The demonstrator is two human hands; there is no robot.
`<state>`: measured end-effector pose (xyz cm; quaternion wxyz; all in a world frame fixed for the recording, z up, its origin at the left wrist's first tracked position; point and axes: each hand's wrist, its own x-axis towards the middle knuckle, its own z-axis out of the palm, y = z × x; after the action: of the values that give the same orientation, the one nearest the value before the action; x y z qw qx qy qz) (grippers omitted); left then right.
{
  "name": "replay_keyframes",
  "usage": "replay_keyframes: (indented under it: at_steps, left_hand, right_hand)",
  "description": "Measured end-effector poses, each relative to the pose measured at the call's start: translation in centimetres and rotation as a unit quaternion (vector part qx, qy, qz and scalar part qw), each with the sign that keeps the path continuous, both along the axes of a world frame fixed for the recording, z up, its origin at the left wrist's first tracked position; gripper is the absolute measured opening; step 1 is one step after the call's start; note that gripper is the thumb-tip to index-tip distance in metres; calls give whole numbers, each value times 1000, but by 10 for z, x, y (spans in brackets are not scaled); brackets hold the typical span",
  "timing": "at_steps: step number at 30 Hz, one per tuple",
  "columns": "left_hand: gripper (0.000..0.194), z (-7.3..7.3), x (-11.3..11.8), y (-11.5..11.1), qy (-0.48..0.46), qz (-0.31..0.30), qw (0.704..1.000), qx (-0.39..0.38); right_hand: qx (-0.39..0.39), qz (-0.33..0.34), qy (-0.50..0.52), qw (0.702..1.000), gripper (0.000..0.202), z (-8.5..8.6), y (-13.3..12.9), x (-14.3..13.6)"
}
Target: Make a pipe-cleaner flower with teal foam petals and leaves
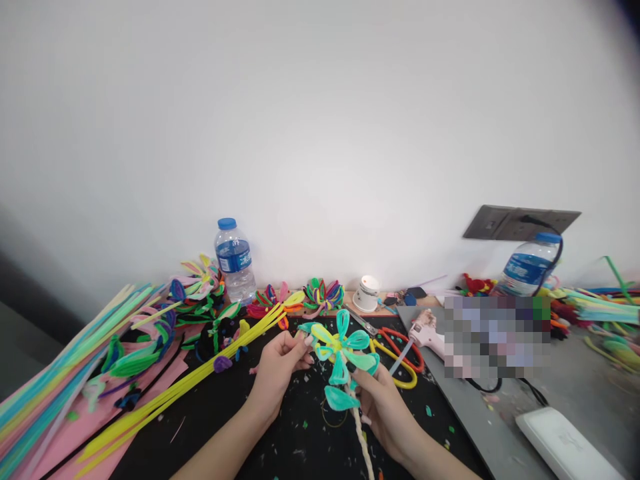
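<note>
Between my hands, above a black work surface, is a pipe-cleaner flower [343,341] with turquoise petals and a yellow centre. Its pale wrapped stem [361,440] runs down toward the front edge, and a turquoise leaf [342,398] sticks out to the left. My left hand [286,357] pinches a petal on the flower's left side between thumb and fingertip. On the other side, my right hand [379,393] is closed around the top of the stem, just under the petals. The right fingers are partly hidden behind the flower.
Scissors [400,357] with red and yellow handles lie behind my right hand, beside a pink glue gun [427,333]. Long pipe cleaners [75,380] spread at left. A water bottle [234,260] and paper cup [367,293] stand by the wall. A white box [565,440] sits at right.
</note>
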<state>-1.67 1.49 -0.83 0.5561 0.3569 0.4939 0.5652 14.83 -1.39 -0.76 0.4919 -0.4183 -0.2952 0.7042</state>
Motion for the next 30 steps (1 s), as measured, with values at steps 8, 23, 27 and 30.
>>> replay_keyframes:
  at_steps: [8,23,27,30]
  left_hand:
    - [31,-4,-1,2,52,5,998,30]
    - [32,-6,-2,4,5,-19,998,55]
    - [34,-5,-2,4,2,-19,999,46]
    - [33,-3,-2,2,-4,-14,999,47]
  right_hand:
    - [-12,-4,6,1000,32,-3,0,1]
    - [-11,-10,-19,1000,31,-1,1,0]
    - [-13,-3,-17,1000,31,-2,1,0]
    - [-12,2,-11,1000,30,-3,1,1]
